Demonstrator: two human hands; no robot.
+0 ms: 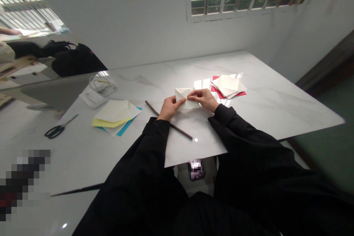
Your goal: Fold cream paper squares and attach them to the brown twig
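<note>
Well left of the creased cream paper (190, 105), black-handled scissors (56, 130) lie on the glossy marbled desk (265, 110); nearer it, splayed cream, yellow and blue sheets (113, 112). The left hand (169, 108) and right hand (205, 99) pinch the paper between them, probably steadying a fold. Right of it lies a cream-and-red paper stack (228, 84).

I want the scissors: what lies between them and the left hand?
The head view shows a paper stack, then a brown stick, before the left hand.
</note>
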